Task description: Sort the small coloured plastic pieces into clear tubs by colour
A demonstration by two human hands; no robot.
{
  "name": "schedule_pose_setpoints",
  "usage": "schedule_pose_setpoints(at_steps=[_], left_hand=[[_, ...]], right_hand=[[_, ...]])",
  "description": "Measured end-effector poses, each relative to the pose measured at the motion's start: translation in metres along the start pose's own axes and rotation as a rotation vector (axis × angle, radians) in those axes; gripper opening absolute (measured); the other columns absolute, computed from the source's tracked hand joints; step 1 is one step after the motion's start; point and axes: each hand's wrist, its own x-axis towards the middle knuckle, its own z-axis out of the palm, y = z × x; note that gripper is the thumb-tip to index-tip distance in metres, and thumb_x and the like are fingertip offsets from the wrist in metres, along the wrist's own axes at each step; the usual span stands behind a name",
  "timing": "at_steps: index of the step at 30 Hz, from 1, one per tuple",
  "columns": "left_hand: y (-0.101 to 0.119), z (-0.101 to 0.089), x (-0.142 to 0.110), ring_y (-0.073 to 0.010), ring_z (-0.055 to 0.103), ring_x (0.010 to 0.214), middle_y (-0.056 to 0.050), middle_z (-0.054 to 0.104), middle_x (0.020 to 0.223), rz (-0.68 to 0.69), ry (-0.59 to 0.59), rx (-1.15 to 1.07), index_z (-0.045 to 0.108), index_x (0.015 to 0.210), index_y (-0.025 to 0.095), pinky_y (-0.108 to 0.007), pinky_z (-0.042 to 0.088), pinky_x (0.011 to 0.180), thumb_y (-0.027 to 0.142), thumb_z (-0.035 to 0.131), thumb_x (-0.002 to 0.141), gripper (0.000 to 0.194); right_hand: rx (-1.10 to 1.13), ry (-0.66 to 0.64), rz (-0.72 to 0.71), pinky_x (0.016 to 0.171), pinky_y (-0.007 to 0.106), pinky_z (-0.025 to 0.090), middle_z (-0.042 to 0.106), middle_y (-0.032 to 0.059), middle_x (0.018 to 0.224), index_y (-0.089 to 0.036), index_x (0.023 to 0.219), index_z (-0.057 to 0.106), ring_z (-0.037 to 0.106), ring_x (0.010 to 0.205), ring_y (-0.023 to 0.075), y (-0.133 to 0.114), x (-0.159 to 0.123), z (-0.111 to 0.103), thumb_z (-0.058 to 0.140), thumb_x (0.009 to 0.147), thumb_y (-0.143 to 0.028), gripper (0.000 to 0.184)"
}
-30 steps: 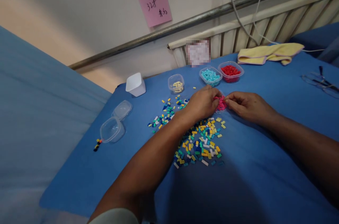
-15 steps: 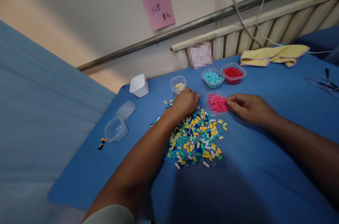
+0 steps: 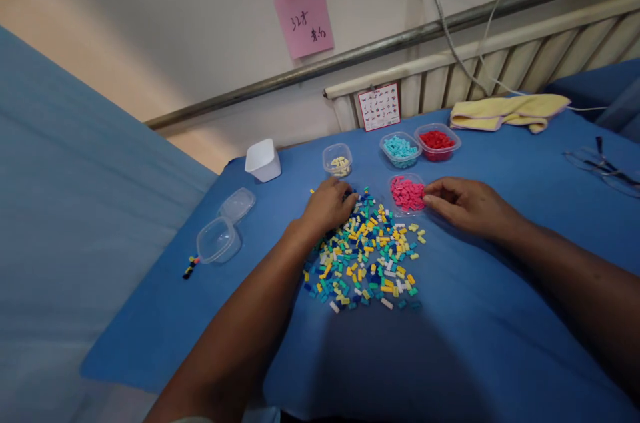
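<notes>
A loose pile of small toy building bricks in yellow, blue, green and white lies in front of me. My left hand rests at the pile's far left side, fingers bent down and tips partly hidden; what is between them I cannot make out. My right hand pinches thumb and fingers at the right rim of a clear tub of pink bricks. Beyond the left hand stands a clear tub with a few cream bricks.
At the back are tubs of light blue bricks and red bricks, plus a yellow cloth. Leftward are a white tub, a clear tub, its lid and a small brick strip. Glasses lie right.
My left hand has drawn back from beside the cream-brick tub, leftward and toward me over the pile, uncovering more of that tub. The right hand stays at the pink-brick tub.
</notes>
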Motion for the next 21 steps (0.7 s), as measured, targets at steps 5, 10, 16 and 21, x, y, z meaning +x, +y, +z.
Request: schedule_pose_setpoints(at_steps=[5,10,16,21], left_hand=[[-0.007,-0.013,-0.020,-0.0310,0.075,0.110,-0.015,0.078,0.118,0.036,-0.044,-0.001,0.081,0.115,0.018,-0.045,0.062,0.101,0.040,0.054,0.112,0.035],[0.000,-0.007,-0.012,-0.0319,0.061,0.151,-0.017,0.067,0.159,0.214,0.046,-0.108,0.073,0.144,0.016,-0.047,0.050,0.128,0.041,0.048,0.115,0.046],[0.013,0.010,0.004,-0.0310,0.060,0.153,-0.019,0.066,0.160,0.400,-0.042,-0.137,0.072,0.147,0.013,-0.047,0.046,0.132,0.046,0.043,0.118,0.052],[0.004,0.002,-0.017,-0.0296,0.073,0.126,-0.016,0.078,0.132,0.449,-0.038,-0.139,0.080,0.123,0.015,-0.044,0.056,0.117,0.041,0.048,0.117,0.042]], right_hand=[[-0.123,-0.023,-0.147,0.078,0.039,0.060,0.082,0.0073,0.106,-0.026,0.115,0.083,0.075,0.085,0.0243,-0.002,-0.002,-0.002,0.076,0.096,-0.056,0.037],[-0.095,0.024,-0.224,0.089,0.044,0.064,0.082,0.0099,0.114,-0.024,0.115,0.082,0.078,0.098,0.0281,0.005,-0.001,0.002,0.074,0.097,-0.049,0.031],[-0.122,0.019,-0.278,0.098,0.047,0.064,0.083,0.0099,0.120,-0.025,0.113,0.081,0.079,0.109,0.0295,0.007,-0.001,0.000,0.071,0.101,-0.043,0.024],[-0.187,-0.007,-0.352,0.095,0.045,0.065,0.083,0.0076,0.112,-0.027,0.106,0.084,0.079,0.105,0.0268,0.006,-0.004,0.000,0.068,0.105,-0.037,0.019]])
